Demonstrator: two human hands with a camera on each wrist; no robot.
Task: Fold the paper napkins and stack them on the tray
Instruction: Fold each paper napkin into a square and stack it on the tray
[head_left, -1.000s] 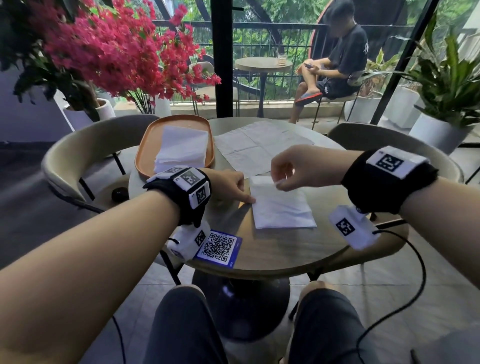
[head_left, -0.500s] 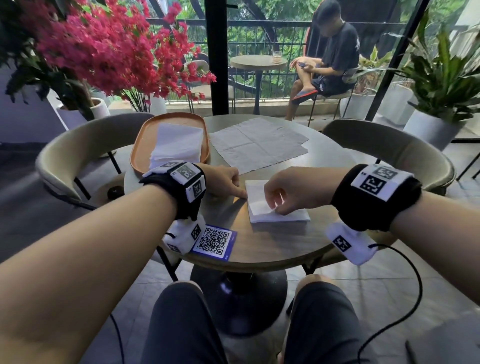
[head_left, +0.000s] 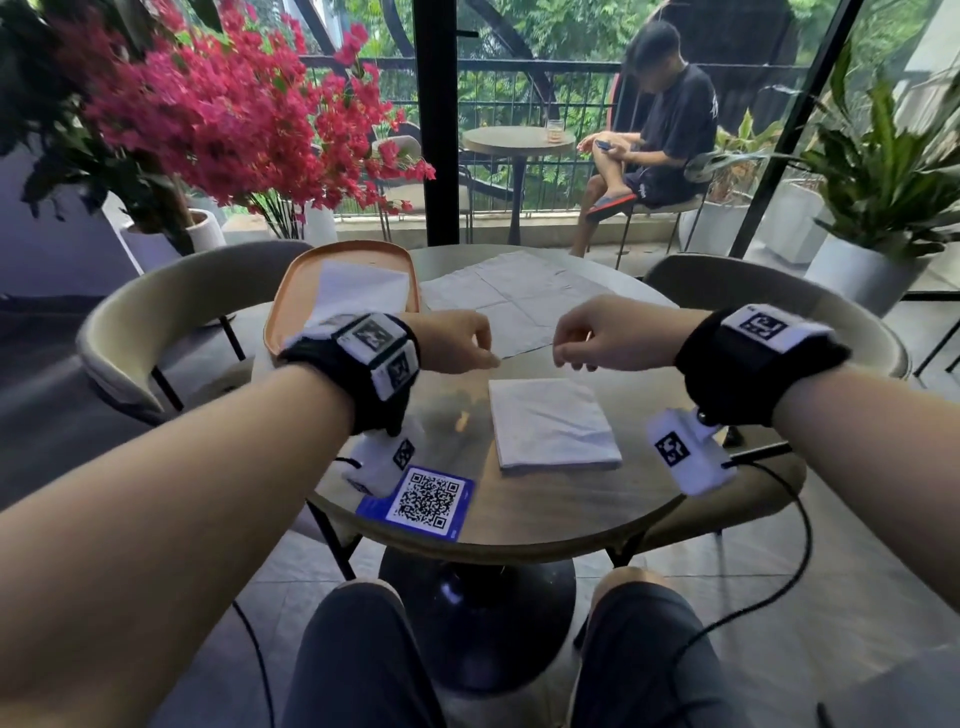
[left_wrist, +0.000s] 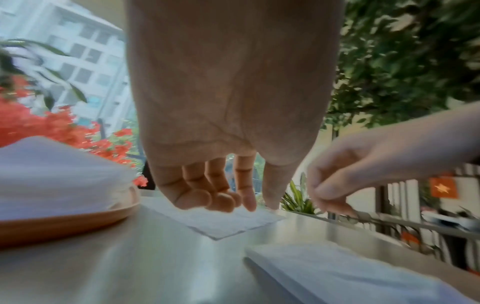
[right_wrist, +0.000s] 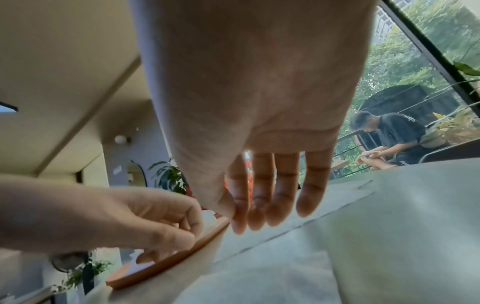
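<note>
left hand (head_left: 457, 340): centre-left of the head view, hovering above the table, fingers loosely curled, nothing in them. Left wrist view shows fingertips (left_wrist: 221, 202) hanging over the near corner of the flat sheets; contact can't be told.
right hand (head_left: 597, 338): centre-right of the head view, level with the left one, fingers loosely bent downward, empty. Right wrist view shows fingers (right_wrist: 262, 197) hanging clear of the tabletop.
folded napkin (head_left: 553, 423): lying flat on the table, centre of the head view, below and between both hands, touched by neither.
unfolded napkins (head_left: 511, 301): spread flat above the hands in the frame, overlapping sheets, just right of the tray.
tray (head_left: 283, 306): orange, oval, upper left part of the tabletop, partly hidden behind the left wrist.
napkin stack (head_left: 363, 288): white folded pile sitting inside the tray.
table (head_left: 545, 514): round, wood-look top, dark pedestal base.
QR card (head_left: 418, 501): blue-edged, flat at the near left rim of the table.
background: red flowers (head_left: 218, 109) upper left; seated person (head_left: 660, 130) upper right of centre, beyond the glass.
</note>
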